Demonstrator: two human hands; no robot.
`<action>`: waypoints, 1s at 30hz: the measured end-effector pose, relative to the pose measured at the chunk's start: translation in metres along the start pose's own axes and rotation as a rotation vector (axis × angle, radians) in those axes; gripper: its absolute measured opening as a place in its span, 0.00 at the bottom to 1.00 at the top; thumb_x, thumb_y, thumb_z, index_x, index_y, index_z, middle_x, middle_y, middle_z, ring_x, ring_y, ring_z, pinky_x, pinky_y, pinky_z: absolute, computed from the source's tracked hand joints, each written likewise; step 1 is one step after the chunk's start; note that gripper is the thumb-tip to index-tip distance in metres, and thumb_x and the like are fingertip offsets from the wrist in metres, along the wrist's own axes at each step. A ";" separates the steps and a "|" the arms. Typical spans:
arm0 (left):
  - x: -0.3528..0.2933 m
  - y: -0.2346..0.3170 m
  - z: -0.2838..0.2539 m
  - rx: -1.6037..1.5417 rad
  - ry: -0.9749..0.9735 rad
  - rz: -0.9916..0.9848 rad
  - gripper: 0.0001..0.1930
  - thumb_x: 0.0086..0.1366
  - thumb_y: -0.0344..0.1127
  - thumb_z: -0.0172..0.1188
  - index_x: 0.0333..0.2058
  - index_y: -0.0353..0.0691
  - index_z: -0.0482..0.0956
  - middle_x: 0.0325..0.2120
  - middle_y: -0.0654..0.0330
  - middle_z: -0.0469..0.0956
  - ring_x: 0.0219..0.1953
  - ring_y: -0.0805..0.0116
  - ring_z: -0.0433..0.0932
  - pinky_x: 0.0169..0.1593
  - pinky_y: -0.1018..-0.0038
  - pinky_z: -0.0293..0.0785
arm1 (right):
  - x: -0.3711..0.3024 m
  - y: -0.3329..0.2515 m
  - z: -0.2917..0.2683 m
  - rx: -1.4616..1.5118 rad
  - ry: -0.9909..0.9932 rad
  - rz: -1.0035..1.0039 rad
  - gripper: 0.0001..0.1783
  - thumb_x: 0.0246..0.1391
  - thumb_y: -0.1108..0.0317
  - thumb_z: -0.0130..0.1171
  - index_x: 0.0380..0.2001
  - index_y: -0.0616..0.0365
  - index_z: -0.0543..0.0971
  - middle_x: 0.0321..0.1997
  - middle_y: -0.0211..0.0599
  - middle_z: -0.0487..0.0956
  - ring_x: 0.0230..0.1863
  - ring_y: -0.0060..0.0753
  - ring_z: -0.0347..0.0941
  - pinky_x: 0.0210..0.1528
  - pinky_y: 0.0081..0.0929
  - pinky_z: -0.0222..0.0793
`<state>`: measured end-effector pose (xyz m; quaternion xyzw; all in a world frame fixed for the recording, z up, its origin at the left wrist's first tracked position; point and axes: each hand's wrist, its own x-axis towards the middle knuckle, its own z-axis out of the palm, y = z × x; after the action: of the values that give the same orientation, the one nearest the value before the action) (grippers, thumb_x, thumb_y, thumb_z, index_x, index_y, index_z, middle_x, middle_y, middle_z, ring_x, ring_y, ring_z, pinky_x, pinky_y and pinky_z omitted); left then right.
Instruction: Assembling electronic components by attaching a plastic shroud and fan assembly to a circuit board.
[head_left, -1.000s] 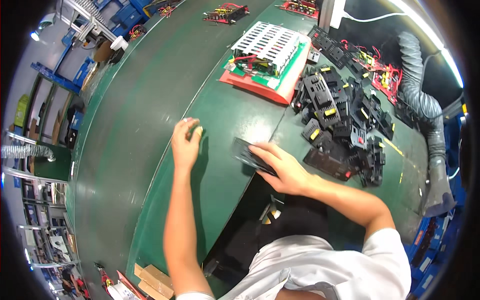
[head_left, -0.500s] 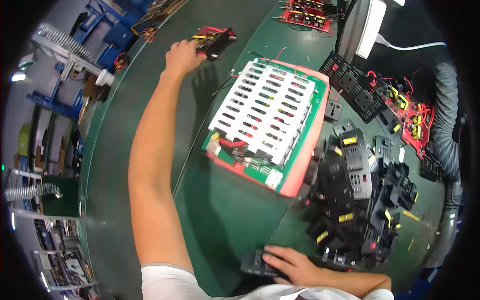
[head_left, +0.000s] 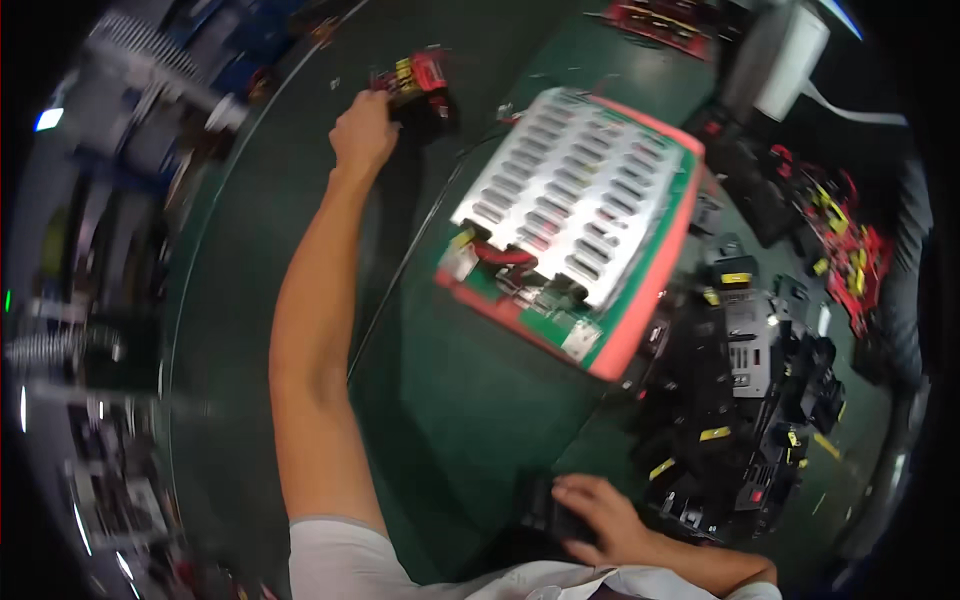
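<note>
At the far end of the table my left hand [head_left: 364, 132] is closed on a circuit board [head_left: 425, 80], which has red and yellow parts and a dark panel hanging below. The arm is stretched out and the board looks held just above the tabletop. Close to my body, my right hand [head_left: 608, 520] is closed round a black plastic housing [head_left: 550, 508], whose details are blurred. Between the hands, a bit to the right, lies a green board under a white slotted metal cover [head_left: 580, 190], resting on a red base [head_left: 655, 290].
Black plastic panels and housings [head_left: 710, 390] are heaped on the right. Behind them lie red circuit boards [head_left: 845, 250] with wires, near a thick grey hose [head_left: 915, 260]. More red boards [head_left: 660, 25] sit at the back. A thin cable [head_left: 400, 270] crosses the green table [head_left: 240, 330].
The circuit board in my left hand has turned, showing more of its red and yellow side. My right hand still grips the black housing. The whole view has shifted and blurred.
</note>
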<state>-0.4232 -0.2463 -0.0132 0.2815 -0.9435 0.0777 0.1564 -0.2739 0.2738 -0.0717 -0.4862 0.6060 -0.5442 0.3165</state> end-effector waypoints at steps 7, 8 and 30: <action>-0.273 -0.067 -0.144 -0.100 0.152 0.246 0.16 0.50 0.31 0.68 0.40 0.44 0.78 0.39 0.60 0.78 0.42 0.55 0.79 0.44 0.63 0.78 | -0.016 0.000 0.017 0.069 0.252 0.151 0.31 0.55 0.74 0.57 0.62 0.69 0.65 0.61 0.47 0.68 0.61 0.41 0.66 0.63 0.34 0.60; -0.311 -0.071 -0.154 -0.077 0.155 0.268 0.14 0.51 0.31 0.67 0.38 0.44 0.77 0.38 0.61 0.78 0.41 0.56 0.79 0.41 0.64 0.79 | -0.020 0.007 0.020 0.044 0.284 0.120 0.30 0.58 0.73 0.55 0.64 0.68 0.64 0.61 0.44 0.68 0.62 0.36 0.65 0.63 0.31 0.60; -0.449 -0.065 -0.180 -0.608 -0.358 -0.403 0.40 0.55 0.39 0.65 0.66 0.36 0.62 0.67 0.26 0.45 0.56 0.34 0.72 0.58 0.54 0.72 | 0.125 0.049 -0.023 -1.106 0.353 -0.484 0.37 0.46 0.83 0.50 0.64 0.52 0.70 0.69 0.55 0.63 0.70 0.55 0.58 0.67 0.41 0.61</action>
<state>0.0138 -0.0304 0.0071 0.4110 -0.8617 -0.2873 0.0777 -0.3480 0.1623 -0.0963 -0.6043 0.7136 -0.2785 -0.2191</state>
